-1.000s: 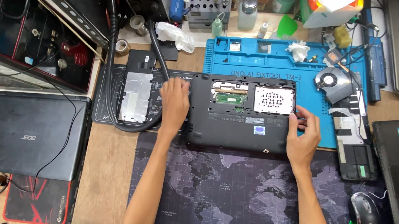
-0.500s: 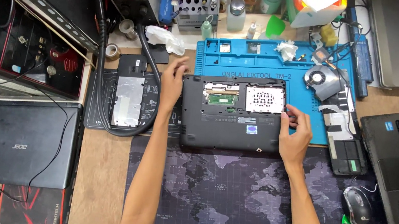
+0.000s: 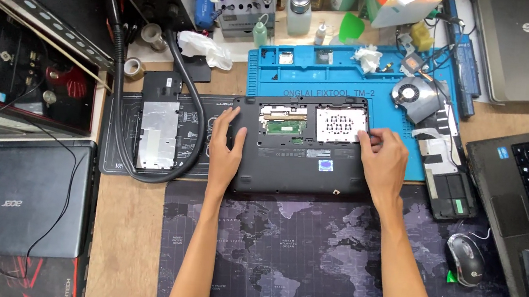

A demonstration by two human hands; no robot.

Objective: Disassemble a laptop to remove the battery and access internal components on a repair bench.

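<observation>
We are seeing a cooling fan (image 3: 418, 98) lying at the right end of the blue mat (image 3: 285, 81), a mouse (image 3: 465, 259) resting well below the mat, and a closed black laptop (image 3: 13, 196) sitting far to its left.

Left hand (image 3: 227, 147): palm down, fingers spread and extended forward, forearm bare, reaching up from the lower frame edge. Right hand (image 3: 381, 162): palm down, fingers curled, fingertips (image 3: 372, 135) pinched together toward the left, forearm bare, angled inward
</observation>
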